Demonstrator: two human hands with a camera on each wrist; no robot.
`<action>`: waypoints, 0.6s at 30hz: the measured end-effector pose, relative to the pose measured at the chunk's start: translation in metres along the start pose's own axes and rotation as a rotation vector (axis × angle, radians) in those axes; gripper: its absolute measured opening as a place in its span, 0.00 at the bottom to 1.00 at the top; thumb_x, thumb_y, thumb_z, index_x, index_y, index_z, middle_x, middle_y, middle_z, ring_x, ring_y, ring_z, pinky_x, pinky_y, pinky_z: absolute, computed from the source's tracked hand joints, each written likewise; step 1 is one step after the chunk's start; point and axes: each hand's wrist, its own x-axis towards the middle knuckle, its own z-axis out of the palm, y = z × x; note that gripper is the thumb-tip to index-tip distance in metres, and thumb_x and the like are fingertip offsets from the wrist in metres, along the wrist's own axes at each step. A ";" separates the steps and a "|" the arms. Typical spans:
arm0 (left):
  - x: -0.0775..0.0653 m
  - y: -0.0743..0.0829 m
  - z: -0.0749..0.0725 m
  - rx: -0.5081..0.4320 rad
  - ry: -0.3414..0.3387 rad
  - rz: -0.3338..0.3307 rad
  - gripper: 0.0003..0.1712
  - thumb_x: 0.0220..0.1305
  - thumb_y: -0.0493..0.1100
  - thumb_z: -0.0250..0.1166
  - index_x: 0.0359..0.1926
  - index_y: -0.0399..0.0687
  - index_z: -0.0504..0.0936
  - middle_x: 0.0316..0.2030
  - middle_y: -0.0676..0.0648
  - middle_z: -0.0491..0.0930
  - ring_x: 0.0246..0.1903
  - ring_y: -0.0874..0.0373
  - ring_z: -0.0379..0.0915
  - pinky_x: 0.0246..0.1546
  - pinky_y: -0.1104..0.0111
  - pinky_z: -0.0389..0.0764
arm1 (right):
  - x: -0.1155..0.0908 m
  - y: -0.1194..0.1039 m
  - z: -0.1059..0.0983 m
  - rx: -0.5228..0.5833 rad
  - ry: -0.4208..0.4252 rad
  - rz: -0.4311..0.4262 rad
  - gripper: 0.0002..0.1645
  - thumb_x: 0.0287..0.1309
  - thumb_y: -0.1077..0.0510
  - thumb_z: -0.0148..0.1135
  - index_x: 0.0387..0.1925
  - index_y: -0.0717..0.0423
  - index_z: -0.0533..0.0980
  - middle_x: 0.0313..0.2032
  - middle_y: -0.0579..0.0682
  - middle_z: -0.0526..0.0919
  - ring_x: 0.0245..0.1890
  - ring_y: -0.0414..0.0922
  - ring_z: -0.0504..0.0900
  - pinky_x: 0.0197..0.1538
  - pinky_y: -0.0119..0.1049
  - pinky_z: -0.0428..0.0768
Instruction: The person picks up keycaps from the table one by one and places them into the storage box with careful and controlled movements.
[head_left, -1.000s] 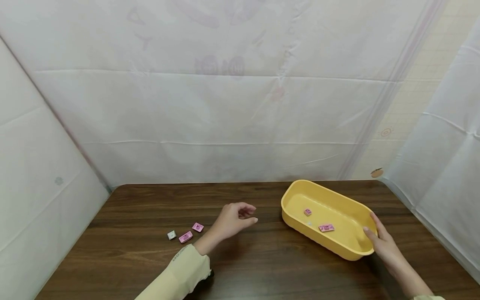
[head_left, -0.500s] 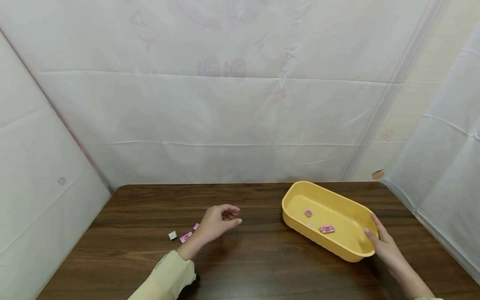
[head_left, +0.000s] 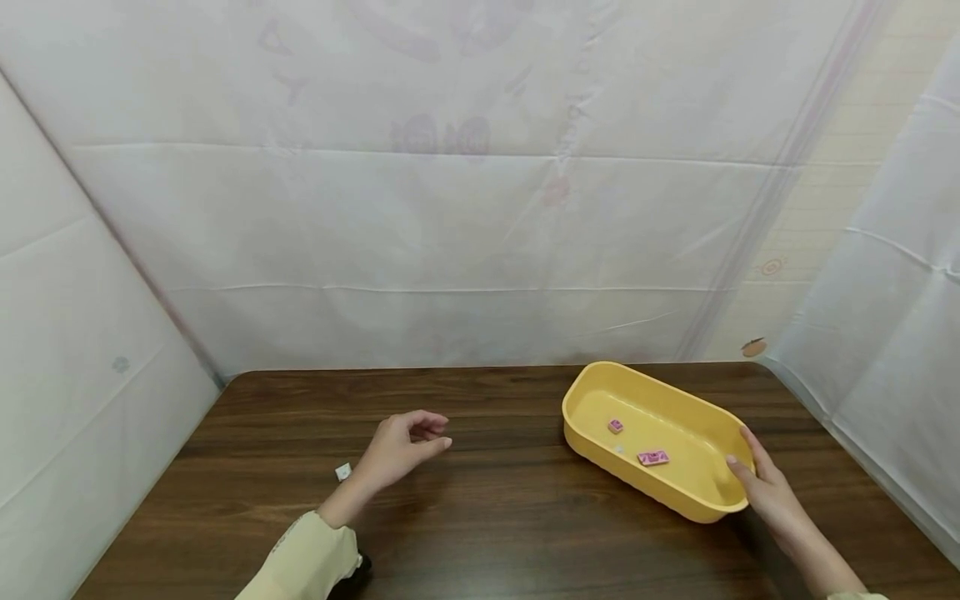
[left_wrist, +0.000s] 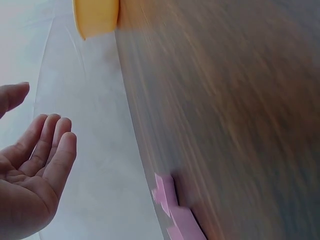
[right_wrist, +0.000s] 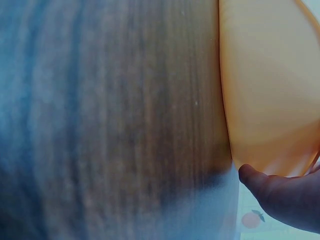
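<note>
My left hand (head_left: 401, 450) hovers over the left half of the table with its fingers relaxed and nothing in them. In the left wrist view, pink blocks (left_wrist: 183, 220) lie on the wood beyond that hand; in the head view the hand and wrist hide them. A small white block (head_left: 343, 472) shows just left of the wrist. At the right, my right hand (head_left: 772, 492) grips the end of a yellow plastic tub (head_left: 637, 478), thumb over the rim. Inside the tub lie a longer pink block (head_left: 653, 457), a small pink block (head_left: 616, 426) and a tiny pale piece (head_left: 618, 449).
The dark wooden table (head_left: 510, 533) reaches back to a white cloth sheet (head_left: 450, 250). More cloth hangs at the left (head_left: 90, 333) and right (head_left: 885, 317) sides. The tub stands slantwise near the right back of the table.
My left hand has moved leftward, away from the tub, and now covers the pink blocks in the head view. The right hand and tub have stayed put.
</note>
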 end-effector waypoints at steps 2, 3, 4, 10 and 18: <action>-0.002 -0.001 -0.004 0.004 0.005 -0.008 0.17 0.55 0.44 0.66 0.44 0.40 0.79 0.40 0.43 0.80 0.36 0.59 0.75 0.36 0.69 0.75 | 0.000 0.000 0.000 0.000 -0.001 -0.001 0.41 0.69 0.49 0.37 0.68 0.57 0.26 0.65 0.67 0.22 0.64 0.62 0.23 0.61 0.62 0.33; -0.003 -0.002 -0.006 0.007 0.008 -0.012 0.17 0.55 0.44 0.66 0.44 0.40 0.79 0.40 0.42 0.80 0.36 0.59 0.75 0.36 0.69 0.76 | 0.000 0.000 0.000 0.001 0.000 0.002 0.41 0.69 0.49 0.37 0.68 0.56 0.26 0.65 0.67 0.22 0.64 0.62 0.23 0.61 0.62 0.33; -0.004 -0.003 -0.008 0.012 0.011 -0.016 0.17 0.55 0.44 0.66 0.44 0.39 0.80 0.40 0.42 0.80 0.36 0.59 0.75 0.36 0.70 0.76 | 0.000 0.000 0.000 -0.002 0.000 0.003 0.41 0.69 0.49 0.37 0.68 0.56 0.26 0.65 0.67 0.22 0.64 0.62 0.23 0.61 0.62 0.34; -0.011 -0.010 -0.025 -0.002 0.018 -0.097 0.19 0.55 0.43 0.66 0.46 0.37 0.78 0.37 0.44 0.80 0.30 0.55 0.76 0.22 0.69 0.75 | 0.000 -0.001 0.000 -0.011 0.001 0.012 0.41 0.69 0.48 0.36 0.68 0.56 0.26 0.65 0.67 0.22 0.64 0.63 0.23 0.60 0.63 0.34; -0.017 -0.021 -0.040 0.042 0.032 -0.139 0.19 0.53 0.43 0.67 0.45 0.36 0.79 0.33 0.48 0.81 0.28 0.56 0.76 0.28 0.69 0.75 | 0.000 -0.001 0.000 -0.003 -0.001 0.011 0.41 0.69 0.49 0.36 0.68 0.56 0.26 0.65 0.66 0.22 0.64 0.62 0.23 0.61 0.62 0.33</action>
